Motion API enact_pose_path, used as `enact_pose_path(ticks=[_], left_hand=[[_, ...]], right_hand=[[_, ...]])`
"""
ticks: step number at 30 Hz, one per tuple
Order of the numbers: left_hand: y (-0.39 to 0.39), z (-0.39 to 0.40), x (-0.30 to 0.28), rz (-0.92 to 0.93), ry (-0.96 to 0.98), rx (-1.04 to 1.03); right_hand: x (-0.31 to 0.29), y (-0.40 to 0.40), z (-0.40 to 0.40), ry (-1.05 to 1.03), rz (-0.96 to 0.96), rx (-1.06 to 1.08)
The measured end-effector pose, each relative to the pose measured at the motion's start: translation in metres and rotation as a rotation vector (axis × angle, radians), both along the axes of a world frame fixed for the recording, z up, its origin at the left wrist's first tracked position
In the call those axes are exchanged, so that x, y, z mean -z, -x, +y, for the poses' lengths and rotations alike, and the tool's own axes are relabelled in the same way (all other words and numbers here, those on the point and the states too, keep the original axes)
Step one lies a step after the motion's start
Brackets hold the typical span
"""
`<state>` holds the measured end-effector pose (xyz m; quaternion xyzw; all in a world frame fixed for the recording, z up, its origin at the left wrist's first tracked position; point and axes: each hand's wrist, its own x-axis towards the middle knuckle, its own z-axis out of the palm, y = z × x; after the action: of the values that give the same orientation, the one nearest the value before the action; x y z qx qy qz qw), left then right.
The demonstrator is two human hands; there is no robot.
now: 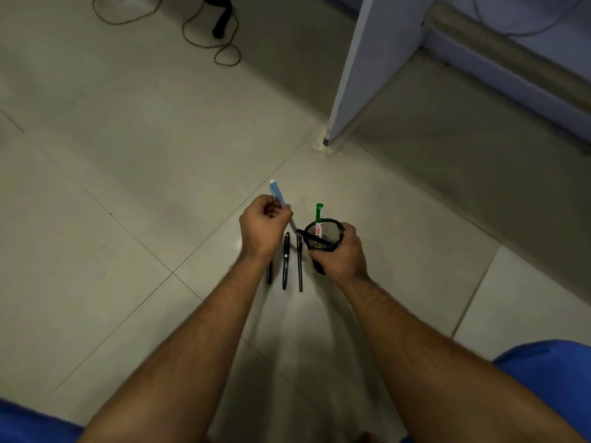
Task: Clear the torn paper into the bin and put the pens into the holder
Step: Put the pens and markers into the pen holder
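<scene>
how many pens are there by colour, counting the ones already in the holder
Light blue pen, in the left hand: 1
Green marker, in the holder: 1
Black pen in the holder: 1
Dark pens on the floor: 3
Total: 6

The floor [134, 174] is made of pale, slightly shiny tiles, and thin grout lines are running across it diagonally. In the lower middle of the frame three dark pens are lying side by side on one tile, almost parallel: the short pen [269, 274] at the left, partly hidden under a wrist, the thick pen [285, 262] in the middle, and the thin pen [300, 266] at the right. In the upper left a thin cable [204, 43] is lying in loose loops. In the upper right a pale panel [367, 68] is standing on the floor.
</scene>
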<state>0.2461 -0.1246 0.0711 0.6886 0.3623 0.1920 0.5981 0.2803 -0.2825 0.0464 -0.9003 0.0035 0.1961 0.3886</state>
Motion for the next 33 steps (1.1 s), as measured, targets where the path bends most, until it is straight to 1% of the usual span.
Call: enact_pose_path(ticks=[4, 7, 8, 9, 11, 13, 14, 15, 16, 18, 19, 21, 24, 25, 27, 29, 30, 33], left_hand=[[-0.009, -0.011, 0.001, 0.006, 0.093, 0.015], [-0.009, -0.020, 0.008, 0.060, 0.145, 0.167], [-0.007, -0.023, 0.011, 0.102, 0.105, 0.217], [-0.005, -0.024, 0.014, 0.134, 0.021, 0.235], [0.001, -0.021, 0.015, 0.113, -0.136, 0.157], [0.008, -0.013, 0.018, 0.072, -0.165, 0.034], [0.013, -0.008, 0.024, 0.102, -0.164, -0.007], [0.018, -0.003, 0.032, 0.185, -0.183, -0.025], [0.024, 0.000, 0.041, 0.322, -0.225, -0.016], [0.036, 0.000, 0.058, 0.632, -0.277, 0.063], [0.041, -0.002, 0.064, 0.733, -0.273, 0.115], [0.045, -0.006, 0.073, 0.814, -0.270, 0.174], [0.043, -0.006, 0.072, 0.863, -0.266, 0.126], [0.042, -0.005, 0.069, 0.850, -0.242, 0.097], [0.035, -0.003, 0.059, 0.715, -0.126, -0.016], [0.023, 0.000, 0.044, 0.475, 0.033, -0.152], [0.016, 0.002, 0.036, 0.356, 0.082, -0.193], [-0.004, 0.001, 0.013, 0.083, 0.217, -0.229]], right_hand=[[0.001, 0.000, 0.001, -0.012, 0.003, 0.004], [0.002, -0.002, 0.002, -0.047, 0.008, 0.002], [0.002, -0.002, 0.002, -0.059, 0.004, -0.001], [0.001, -0.003, 0.001, -0.065, 0.002, -0.005], [0.000, -0.004, -0.002, -0.074, -0.004, 0.000], [0.000, -0.007, -0.006, -0.081, -0.014, 0.008], [0.000, -0.007, -0.007, -0.086, -0.017, 0.005], [0.000, -0.006, -0.008, -0.089, -0.014, -0.002], [0.001, -0.006, -0.009, -0.089, -0.010, -0.010], [0.002, -0.004, -0.011, -0.082, -0.005, -0.023], [0.003, -0.004, -0.012, -0.078, -0.006, -0.029], [0.003, -0.003, -0.013, -0.069, -0.006, -0.043], [0.003, -0.002, -0.014, -0.057, -0.008, -0.056], [0.002, -0.001, -0.015, -0.052, -0.006, -0.062], [0.001, -0.001, -0.015, -0.050, -0.009, -0.065], [0.001, -0.003, -0.014, -0.047, -0.015, -0.058], [0.000, -0.004, -0.013, -0.044, -0.018, -0.052], [-0.003, -0.006, -0.009, -0.051, -0.027, -0.025]])
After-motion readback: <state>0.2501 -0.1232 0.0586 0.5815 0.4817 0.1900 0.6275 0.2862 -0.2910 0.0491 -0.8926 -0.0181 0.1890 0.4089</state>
